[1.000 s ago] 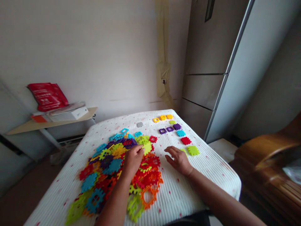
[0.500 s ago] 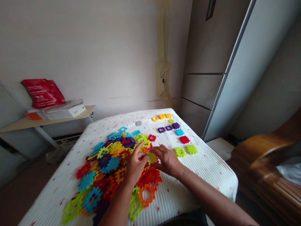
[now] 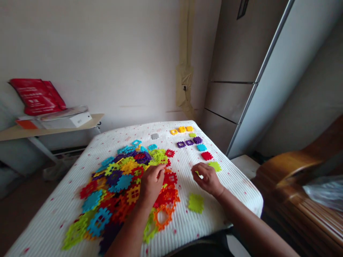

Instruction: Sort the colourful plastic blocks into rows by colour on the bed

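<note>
My left hand (image 3: 152, 181) hovers over the right part of a heap of colourful notched plastic tiles (image 3: 124, 182). Its fingers are curled together, and nothing shows between them. To its right, my right hand (image 3: 209, 177) is bent over a lime-green window tile (image 3: 198, 174), thumb and fingers closed round it; most of that tile is hidden behind the fingers. A solid lime-green tile (image 3: 196, 203) lies flat on the cloth just below my right hand. Another solid lime-green tile (image 3: 215, 166) lies just beyond the right hand's knuckles.
Along the table's right side lie a red tile (image 3: 207, 156), a blue tile (image 3: 201, 147), purple tiles (image 3: 189, 142) and yellow tiles (image 3: 182, 129). A grey tile (image 3: 154, 136) sits farther back on the white cloth (image 3: 227, 192). A wooden chair (image 3: 278, 167) stands at right.
The solid lime-green tile that was between both hands now lies on the cloth nearer me. My right hand has moved right to the window tile. My hands are farther apart.
</note>
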Demonstrator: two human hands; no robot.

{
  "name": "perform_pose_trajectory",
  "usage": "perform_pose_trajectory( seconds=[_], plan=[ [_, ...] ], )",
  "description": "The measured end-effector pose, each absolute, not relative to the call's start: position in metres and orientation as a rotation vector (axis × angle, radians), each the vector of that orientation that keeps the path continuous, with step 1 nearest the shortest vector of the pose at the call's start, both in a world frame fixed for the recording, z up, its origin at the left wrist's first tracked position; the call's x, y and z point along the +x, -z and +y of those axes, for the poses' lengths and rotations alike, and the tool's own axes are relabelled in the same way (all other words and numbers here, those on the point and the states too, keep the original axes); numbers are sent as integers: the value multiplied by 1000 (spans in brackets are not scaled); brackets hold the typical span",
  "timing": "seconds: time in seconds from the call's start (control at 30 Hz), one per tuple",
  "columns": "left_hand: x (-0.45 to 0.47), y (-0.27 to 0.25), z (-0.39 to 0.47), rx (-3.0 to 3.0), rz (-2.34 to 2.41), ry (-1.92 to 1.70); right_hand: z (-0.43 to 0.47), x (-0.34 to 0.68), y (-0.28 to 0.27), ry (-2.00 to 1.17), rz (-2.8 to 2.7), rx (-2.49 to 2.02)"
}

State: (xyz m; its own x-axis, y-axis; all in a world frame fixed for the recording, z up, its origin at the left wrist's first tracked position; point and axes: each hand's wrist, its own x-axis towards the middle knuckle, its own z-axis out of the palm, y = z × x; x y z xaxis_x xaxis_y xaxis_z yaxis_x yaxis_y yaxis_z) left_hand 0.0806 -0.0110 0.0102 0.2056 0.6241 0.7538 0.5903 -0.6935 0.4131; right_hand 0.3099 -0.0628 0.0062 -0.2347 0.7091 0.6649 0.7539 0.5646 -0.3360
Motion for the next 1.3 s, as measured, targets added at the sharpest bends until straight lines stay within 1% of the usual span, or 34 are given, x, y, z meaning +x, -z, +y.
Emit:
perform_pose_trajectory(
  seconds=[0.1, 0.2, 0.3, 0.37, 0.43, 0.5, 0.6, 0.67, 0.77, 0.87, 1.0, 1.17, 1.3],
  plan=[
    [76, -14, -13, 2498, 1196, -1550, -82, 308, -1, -203, -2001, -1130],
    [74, -16, -15, 2532, 1178, -1563, -101, 315, -7, -372, -2125, -1267],
    [74, -19, -17, 2529, 1148, -1599, -117, 320, -16, -429, -2390, -1327],
    [73, -21, -17, 2517, 1136, -1638, -124, 319, -18, -430, -2469, -1326],
    [71, -23, -18, 2502, 1146, -1650, -127, 318, -19, -468, -2443, -1310],
    [69, -23, -18, 2479, 1174, -1640, -125, 317, -19, -573, -2367, -1302],
    [65, -23, -18, 2437, 1234, -1605, -113, 316, -14, -744, -2170, -1441],
    [64, -21, -17, 2422, 1259, -1585, -104, 315, -9, -670, -2070, -1616],
    [64, -20, -15, 2438, 1257, -1573, -98, 316, -3, -348, -2009, -1811],
    [66, -19, -14, 2455, 1241, -1578, -102, 322, -6, -180, -2074, -1745],
    [68, -18, -14, 2467, 1236, -1574, -109, 325, -11, -227, -2343, -1442],
    [68, -16, -12, 2483, 1208, -1573, -103, 310, -7, -280, -2373, -1555],
    [66, -14, -11, 2471, 1227, -1555, -97, 318, -14, -286, -2401, -1490]
  ],
)
